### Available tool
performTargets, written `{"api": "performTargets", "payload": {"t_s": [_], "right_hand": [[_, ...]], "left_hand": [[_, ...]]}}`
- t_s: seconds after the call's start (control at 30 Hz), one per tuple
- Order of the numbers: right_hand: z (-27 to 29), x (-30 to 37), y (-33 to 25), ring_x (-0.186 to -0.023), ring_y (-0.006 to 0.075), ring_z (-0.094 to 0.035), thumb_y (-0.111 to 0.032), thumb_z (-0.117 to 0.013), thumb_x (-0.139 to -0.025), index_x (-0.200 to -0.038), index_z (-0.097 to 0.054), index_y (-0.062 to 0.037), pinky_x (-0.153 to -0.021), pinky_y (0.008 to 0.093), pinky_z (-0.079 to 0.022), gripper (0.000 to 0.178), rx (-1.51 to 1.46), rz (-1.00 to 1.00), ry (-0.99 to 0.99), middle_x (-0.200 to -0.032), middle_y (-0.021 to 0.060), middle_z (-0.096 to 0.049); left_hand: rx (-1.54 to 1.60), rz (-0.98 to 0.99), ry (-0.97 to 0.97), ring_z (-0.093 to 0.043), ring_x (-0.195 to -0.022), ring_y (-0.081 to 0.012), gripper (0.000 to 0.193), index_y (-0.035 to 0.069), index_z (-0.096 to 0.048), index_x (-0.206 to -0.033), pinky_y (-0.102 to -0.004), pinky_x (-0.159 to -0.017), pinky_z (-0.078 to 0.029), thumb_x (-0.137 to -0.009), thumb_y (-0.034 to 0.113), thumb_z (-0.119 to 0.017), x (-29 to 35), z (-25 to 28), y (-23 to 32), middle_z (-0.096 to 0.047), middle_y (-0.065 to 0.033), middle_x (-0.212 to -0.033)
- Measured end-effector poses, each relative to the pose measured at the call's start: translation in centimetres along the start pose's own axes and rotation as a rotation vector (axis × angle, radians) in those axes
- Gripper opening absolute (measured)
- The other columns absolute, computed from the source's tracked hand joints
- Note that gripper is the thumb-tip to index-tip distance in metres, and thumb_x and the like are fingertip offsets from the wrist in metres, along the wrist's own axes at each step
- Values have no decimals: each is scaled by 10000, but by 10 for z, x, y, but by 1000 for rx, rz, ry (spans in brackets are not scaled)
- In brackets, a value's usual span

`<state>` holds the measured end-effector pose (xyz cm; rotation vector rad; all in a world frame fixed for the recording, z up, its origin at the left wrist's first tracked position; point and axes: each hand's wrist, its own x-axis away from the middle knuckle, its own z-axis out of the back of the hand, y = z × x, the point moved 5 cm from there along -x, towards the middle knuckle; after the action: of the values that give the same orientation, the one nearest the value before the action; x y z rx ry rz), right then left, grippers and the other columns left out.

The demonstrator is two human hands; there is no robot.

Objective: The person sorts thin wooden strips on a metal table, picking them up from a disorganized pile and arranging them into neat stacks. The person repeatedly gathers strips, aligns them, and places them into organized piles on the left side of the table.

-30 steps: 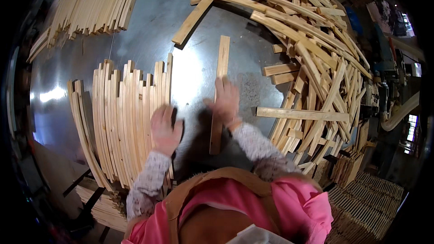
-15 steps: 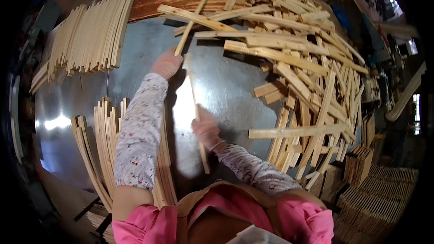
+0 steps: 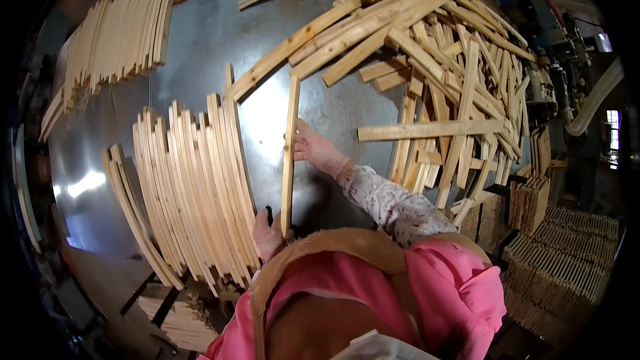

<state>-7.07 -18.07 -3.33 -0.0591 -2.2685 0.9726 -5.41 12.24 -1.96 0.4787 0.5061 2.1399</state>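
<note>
A narrow wooden strip [image 3: 290,153] stands lengthwise in front of me on the metal table [image 3: 267,33]. My right hand [image 3: 320,151] is at its right side around mid-length, fingers closed against it. Down by its near end is my left hand [image 3: 269,237], between that end and a row of wooden strips [image 3: 193,187]; its fingers are partly hidden, so its grip is unclear. The row lies side by side on the left, its near ends close to my body. Several longer strips [image 3: 353,33] slant across the table beyond my hands.
A large jumbled pile of wooden strips [image 3: 470,87] covers the right side. One strip [image 3: 430,130] juts from it toward my right forearm. Another neat row [image 3: 127,33] lies at the far left. Stacked slatted wood [image 3: 567,253] stands at the lower right.
My left hand has come back from the far middle to beside my body. My right hand stays by a strip. The crossed strips beyond now lie slanted, and the near-left row is uncovered.
</note>
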Motion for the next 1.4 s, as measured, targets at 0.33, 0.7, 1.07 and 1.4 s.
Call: {"api": "performTargets", "payload": {"t_s": [0.33,0.7,1.07,1.4], "right_hand": [[-112,2,55,-1061,439,-728,-524,-486,-1076,-1566,-455,31,-940,537,-567,740,1465,-56,-119,-1101,253,-760],[127,-96,-131,-732,189,-727,-341,-734,-999,-1195,-704,-3,-562,295,-562,392,141,428,494,-972,136,-744],[231,24,-301,-861,321,-726,-308,-735,-949,-1148,-735,53,-827,423,-566,412,662,521,856,-960,208,-766],[148,62,-121,-1038,426,-724,-356,-635,-1045,-1254,-715,-88,-880,507,-585,349,799,566,627,-1126,253,-755]], "left_hand": [[-271,255,81,-362,-1520,-457,908,110,-467,-1618,-610,-1276,-252,-848,472,-783,63,3,-16,-400,-249,-1649],[-196,-86,290,-376,-1530,-460,820,40,-496,-1579,-552,-1289,-276,-882,376,-768,-233,81,63,-441,-266,-1629],[-622,57,-122,-673,-1253,-384,727,224,-483,-1538,-512,-1064,-523,-885,299,-793,-435,91,113,-666,-169,-1353],[339,152,15,-624,-1278,-484,762,-31,-494,-1553,-502,-1158,-484,-910,281,-759,-184,50,80,-637,-286,-1388]]}}
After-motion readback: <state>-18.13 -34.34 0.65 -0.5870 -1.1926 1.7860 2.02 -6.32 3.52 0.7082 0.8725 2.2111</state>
